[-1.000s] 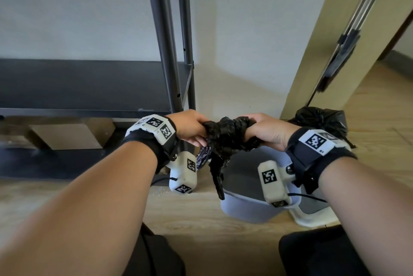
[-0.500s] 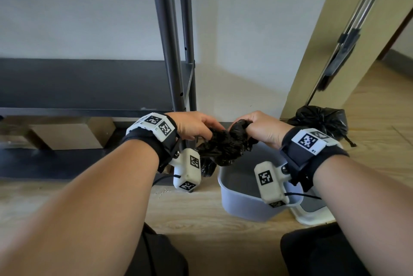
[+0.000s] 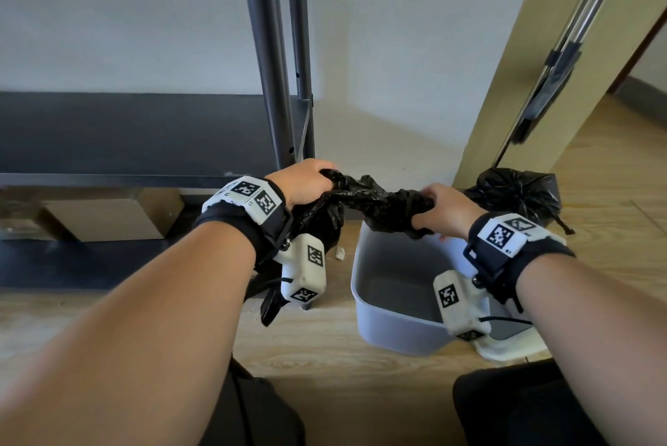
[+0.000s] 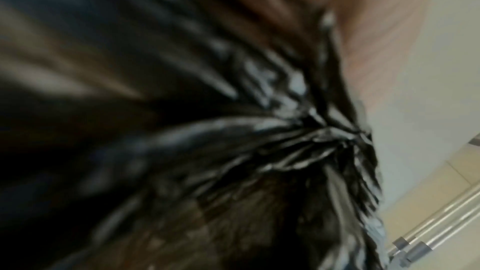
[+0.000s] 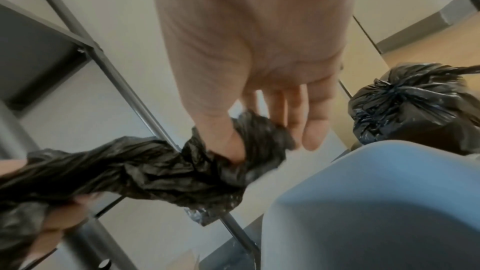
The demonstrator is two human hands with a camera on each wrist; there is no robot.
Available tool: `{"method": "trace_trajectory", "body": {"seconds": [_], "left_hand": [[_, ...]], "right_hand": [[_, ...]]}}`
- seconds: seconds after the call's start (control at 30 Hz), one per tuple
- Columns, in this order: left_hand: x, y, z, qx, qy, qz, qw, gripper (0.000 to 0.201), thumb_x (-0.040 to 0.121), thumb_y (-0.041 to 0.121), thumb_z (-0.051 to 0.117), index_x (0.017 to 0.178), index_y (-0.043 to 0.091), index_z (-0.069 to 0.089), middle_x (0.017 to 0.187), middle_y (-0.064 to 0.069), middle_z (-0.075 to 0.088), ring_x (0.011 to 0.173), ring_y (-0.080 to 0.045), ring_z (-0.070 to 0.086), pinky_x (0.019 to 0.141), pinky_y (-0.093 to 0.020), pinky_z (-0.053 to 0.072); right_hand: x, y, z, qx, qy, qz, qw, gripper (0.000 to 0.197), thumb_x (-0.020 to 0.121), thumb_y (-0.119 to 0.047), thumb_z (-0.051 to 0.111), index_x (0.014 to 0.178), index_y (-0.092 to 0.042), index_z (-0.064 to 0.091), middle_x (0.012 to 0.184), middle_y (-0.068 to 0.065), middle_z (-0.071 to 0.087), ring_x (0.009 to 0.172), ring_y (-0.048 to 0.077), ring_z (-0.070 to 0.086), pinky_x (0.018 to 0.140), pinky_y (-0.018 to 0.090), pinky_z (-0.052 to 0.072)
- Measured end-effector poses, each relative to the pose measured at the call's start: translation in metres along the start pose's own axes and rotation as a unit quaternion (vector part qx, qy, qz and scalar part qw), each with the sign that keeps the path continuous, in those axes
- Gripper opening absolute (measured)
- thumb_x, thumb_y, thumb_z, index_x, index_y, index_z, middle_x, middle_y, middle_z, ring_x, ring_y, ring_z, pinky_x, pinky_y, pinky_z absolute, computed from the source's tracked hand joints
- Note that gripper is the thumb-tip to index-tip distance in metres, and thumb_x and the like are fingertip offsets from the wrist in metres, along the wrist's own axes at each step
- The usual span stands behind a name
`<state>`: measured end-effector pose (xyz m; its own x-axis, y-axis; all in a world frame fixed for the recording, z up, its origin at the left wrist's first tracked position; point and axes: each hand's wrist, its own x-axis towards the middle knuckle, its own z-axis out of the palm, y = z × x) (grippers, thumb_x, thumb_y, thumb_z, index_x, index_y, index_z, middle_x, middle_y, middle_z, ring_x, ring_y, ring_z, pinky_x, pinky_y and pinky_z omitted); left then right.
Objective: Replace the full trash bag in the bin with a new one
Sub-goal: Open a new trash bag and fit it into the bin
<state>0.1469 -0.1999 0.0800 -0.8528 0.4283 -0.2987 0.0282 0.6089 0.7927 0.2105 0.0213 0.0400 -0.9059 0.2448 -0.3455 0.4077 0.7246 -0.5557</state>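
A crumpled black new trash bag (image 3: 375, 198) is stretched between my two hands above the floor. My left hand (image 3: 306, 182) grips its left end in a fist, and loose plastic hangs below the wrist. My right hand (image 3: 440, 207) holds the right end; in the right wrist view the thumb pinches the new trash bag (image 5: 233, 151) while the other fingers lie nearly straight. Below the right hand an unlined grey bin (image 3: 389, 301) stands on the floor. The tied full trash bag (image 3: 516, 193) sits behind it by the wall. The left wrist view shows only blurred black plastic (image 4: 233, 141).
A dark metal shelf (image 3: 144, 135) with upright poles (image 3: 267, 59) stands at left, with a cardboard box (image 3: 104, 218) beneath it. A long metal handle (image 3: 563, 37) leans on the beige wall corner at right. A white flat piece (image 3: 512, 348) lies by the bin.
My hands have moved apart, pulling the bunched bag out into a strip. The right hand shifted right over the bin; the left stayed near the shelf pole.
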Motion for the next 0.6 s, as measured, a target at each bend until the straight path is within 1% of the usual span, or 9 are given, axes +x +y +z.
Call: {"method": "trace_trajectory", "body": {"seconds": [0.07,0.13,0.2,0.27,0.3,0.4,0.47,0.53,0.6], "left_hand": [[-0.001,0.004,0.001,-0.012,0.01,0.003,1.0,0.037,0.091,-0.008,0.038,0.101,0.019,0.062,0.083,-0.01,0.062,0.069,-0.024,0.059,0.066,-0.03,0.052],[-0.002,0.007,0.003,-0.011,0.015,0.015,1.0,0.048,0.088,-0.011,0.035,0.092,0.026,0.066,0.087,-0.011,0.065,0.075,-0.029,0.062,0.069,-0.035,0.054],[-0.004,0.012,0.008,-0.001,0.027,0.038,0.999,0.052,0.084,-0.014,0.034,0.084,0.027,0.067,0.092,-0.014,0.067,0.083,-0.032,0.064,0.077,-0.04,0.056],[-0.006,0.017,0.012,-0.005,0.036,0.056,0.998,0.051,0.083,-0.015,0.035,0.078,0.025,0.067,0.086,-0.011,0.066,0.08,-0.028,0.063,0.075,-0.037,0.057],[-0.006,0.02,0.013,-0.004,0.037,0.062,0.997,0.05,0.082,-0.014,0.036,0.076,0.024,0.067,0.082,-0.008,0.064,0.076,-0.026,0.062,0.071,-0.034,0.057],[-0.009,0.023,0.013,-0.003,0.048,0.075,0.996,0.05,0.08,-0.016,0.033,0.072,0.02,0.066,0.077,-0.007,0.063,0.069,-0.02,0.06,0.061,-0.027,0.055],[-0.01,0.021,0.011,-0.014,0.067,0.085,0.994,0.05,0.077,-0.018,0.032,0.067,0.017,0.066,0.077,-0.01,0.065,0.073,-0.022,0.06,0.069,-0.031,0.055],[-0.008,0.016,0.005,-0.033,0.096,0.087,0.991,0.048,0.078,-0.019,0.035,0.063,0.016,0.063,0.071,-0.008,0.062,0.072,-0.023,0.057,0.07,-0.03,0.052],[-0.006,0.01,-0.002,-0.051,0.121,0.075,0.988,0.046,0.08,-0.018,0.036,0.062,0.016,0.061,0.068,-0.007,0.058,0.07,-0.021,0.054,0.068,-0.029,0.05]], "right_hand": [[-0.004,-0.007,-0.002,-0.014,0.014,-0.079,0.997,0.075,0.075,-0.016,0.073,0.141,-0.026,0.039,0.142,0.008,0.046,0.128,0.027,0.049,0.099,0.037,0.046],[-0.012,-0.021,-0.002,0.018,0.022,-0.172,0.985,0.081,0.073,-0.012,0.074,0.144,-0.029,0.038,0.147,-0.004,0.042,0.136,0.016,0.039,0.102,0.027,0.036],[-0.018,-0.035,-0.001,0.046,0.018,-0.233,0.971,0.075,0.073,-0.008,0.072,0.14,-0.03,0.046,0.133,-0.01,0.053,0.122,0.009,0.05,0.097,0.024,0.039],[-0.023,-0.045,0.002,0.07,-0.001,-0.257,0.964,0.069,0.073,-0.005,0.071,0.134,-0.03,0.052,0.113,-0.011,0.062,0.095,0.01,0.063,0.085,0.025,0.05],[-0.026,-0.048,0.004,0.049,-0.003,-0.262,0.964,0.065,0.073,-0.005,0.07,0.131,-0.03,0.054,0.103,-0.012,0.062,0.085,0.01,0.063,0.078,0.024,0.05],[-0.026,-0.044,0.007,-0.124,0.011,-0.233,0.965,0.033,0.078,-0.01,0.062,0.108,-0.023,0.066,0.085,-0.005,0.059,0.081,0.018,0.058,0.074,0.032,0.05],[-0.024,-0.034,0.007,-0.201,-0.039,-0.168,0.964,0.004,0.08,-0.015,0.059,0.082,-0.016,0.062,0.071,0.0,0.057,0.074,0.022,0.058,0.068,0.033,0.049],[-0.019,-0.021,0.005,-0.215,-0.098,-0.096,0.967,0.016,0.082,-0.021,0.062,0.071,-0.011,0.057,0.061,0.003,0.057,0.058,0.02,0.055,0.058,0.028,0.043],[-0.012,-0.007,-0.001,-0.213,-0.085,-0.032,0.973,0.025,0.085,-0.028,0.065,0.071,-0.007,0.062,0.054,0.003,0.059,0.048,0.018,0.054,0.054,0.026,0.044]]}}
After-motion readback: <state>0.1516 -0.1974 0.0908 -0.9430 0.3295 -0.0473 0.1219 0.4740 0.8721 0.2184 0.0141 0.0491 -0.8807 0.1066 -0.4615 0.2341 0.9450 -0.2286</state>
